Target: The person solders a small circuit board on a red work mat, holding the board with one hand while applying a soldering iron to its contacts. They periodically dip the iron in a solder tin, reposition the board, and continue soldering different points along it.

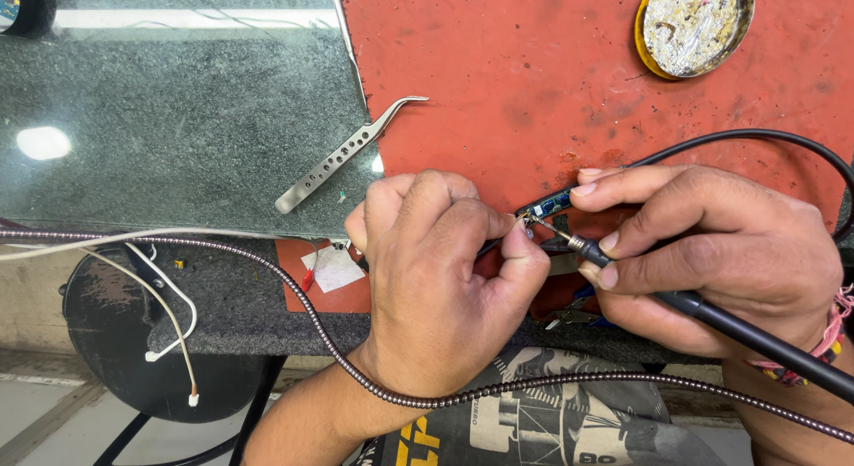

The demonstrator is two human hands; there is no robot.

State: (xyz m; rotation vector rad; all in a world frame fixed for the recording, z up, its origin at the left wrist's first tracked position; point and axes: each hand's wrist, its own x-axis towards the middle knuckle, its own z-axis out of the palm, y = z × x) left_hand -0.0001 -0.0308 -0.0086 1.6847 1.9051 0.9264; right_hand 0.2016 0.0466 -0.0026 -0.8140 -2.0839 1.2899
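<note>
My right hand (721, 253) grips a black soldering iron (712, 315) like a pen, its thin metal tip pointing left onto a small blue circuit board (550, 204). My left hand (445, 270) is curled into a loose fist right beside the board, thumb and forefinger pinching something small at the tip; what it pinches is hidden. The board lies on a worn red mat (569, 84) near the bench's front edge. The iron's black cord (756, 137) loops up and round to the right.
Bent-tip steel tweezers (342, 155) lie on the glass-topped bench (178, 128) to the left. A round tin of grey residue (694, 26) sits at the back right. A braided cable (294, 293) and white wires (169, 293) cross in front; a black stool (116, 341) stands below.
</note>
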